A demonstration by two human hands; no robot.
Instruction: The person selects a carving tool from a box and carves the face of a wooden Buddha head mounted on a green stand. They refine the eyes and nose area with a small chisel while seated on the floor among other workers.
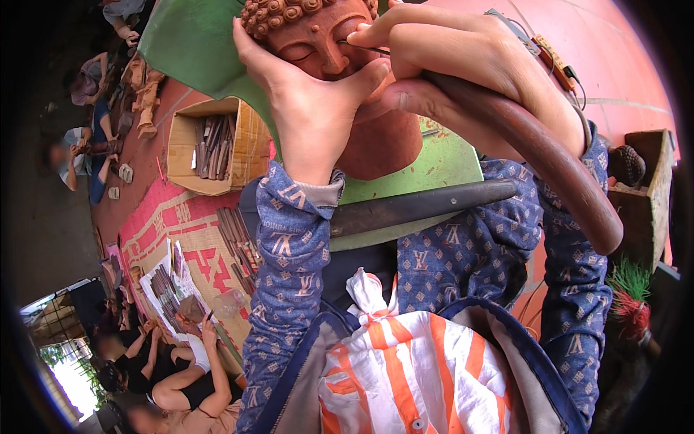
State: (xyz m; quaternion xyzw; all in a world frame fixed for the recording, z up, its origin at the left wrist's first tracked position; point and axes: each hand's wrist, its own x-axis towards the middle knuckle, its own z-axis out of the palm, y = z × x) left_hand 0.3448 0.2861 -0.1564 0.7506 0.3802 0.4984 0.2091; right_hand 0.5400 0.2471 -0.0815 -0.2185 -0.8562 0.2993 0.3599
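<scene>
A reddish-brown carved Buddha head with curled hair stands upright on a green board in front of me. My left hand is wrapped against its cheek and chin, with the thumb across the lower face. My right hand is closed around a carving tool with a long, curved dark wooden handle. The handle runs down past my right forearm. Its thin metal end is at the eye on the right side of the face. The top of the carved head is cut off by the frame.
A dark curved bar lies along the board's near edge. To the left are a cardboard box of tools and more tools on a mat. At right are a wooden crate, a green-and-red brush and an orange power strip. Other people work at left.
</scene>
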